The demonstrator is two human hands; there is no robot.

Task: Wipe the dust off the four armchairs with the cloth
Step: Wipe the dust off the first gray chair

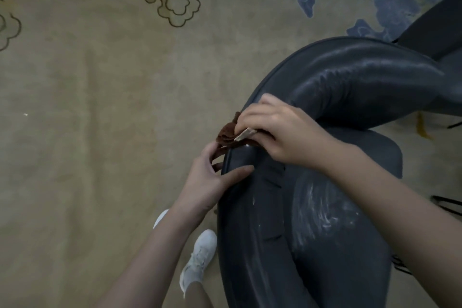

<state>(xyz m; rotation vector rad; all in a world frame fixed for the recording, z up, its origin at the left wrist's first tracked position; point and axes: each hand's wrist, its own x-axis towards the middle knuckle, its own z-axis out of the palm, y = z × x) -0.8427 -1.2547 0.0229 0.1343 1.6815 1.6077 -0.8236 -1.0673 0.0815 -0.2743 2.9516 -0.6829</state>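
Fingers (251,117) of the right hand (282,135) are curled round a bunched brown cloth (226,135), pinning it against the rim of a dark grey leather armchair (350,75). A pale tag (243,134) pokes out under the fingertips. The left hand (206,180) rests on the same rim just below, thumb laid straight across the top, its other fingers loosely extended down the outer side and reaching the cloth's lower edge (a relaxed hold, nothing pinched that I can make out).

The seat cushion (325,212) carries whitish dust streaks. The chair stands on a beige carpet (100,107) with outlined cloud scrolls and blue cloud shapes. White sneakers (200,257) stand on the carpet just beside the chair. Part of a second dark armchair (435,25) shows at the upper right.

The cloth's bunch spills leftward from the hand, over the rim's outer edge; its tag lies slanted, lower left to upper right. The rim itself sweeps up from the bottom of the view and curves round to the right.
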